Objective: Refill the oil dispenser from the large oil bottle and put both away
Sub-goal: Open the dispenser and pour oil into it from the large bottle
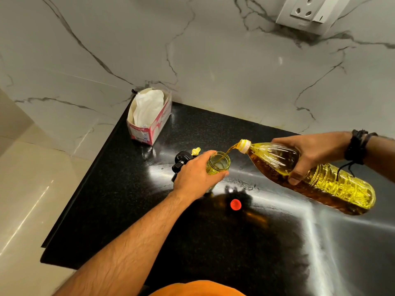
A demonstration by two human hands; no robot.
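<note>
My right hand [307, 155] grips the large clear oil bottle [333, 184], tilted down to the left with its yellow neck over the dispenser. A thin stream of golden oil runs from the neck into the open mouth of the glass oil dispenser [219, 163]. My left hand [194, 176] is wrapped around the dispenser's body, holding it upright on the black countertop [128, 210]. The dispenser's black spray top [180, 161] lies on the counter just behind my left hand. A red bottle cap [235, 204] lies on the counter in front of the dispenser.
A pink and white box [152, 127] holding white bags stands in the back corner against the marble wall. A small yellow piece [196, 151] lies beside the black top. A wall socket [310, 13] sits upper right. The counter's left edge drops to a beige floor.
</note>
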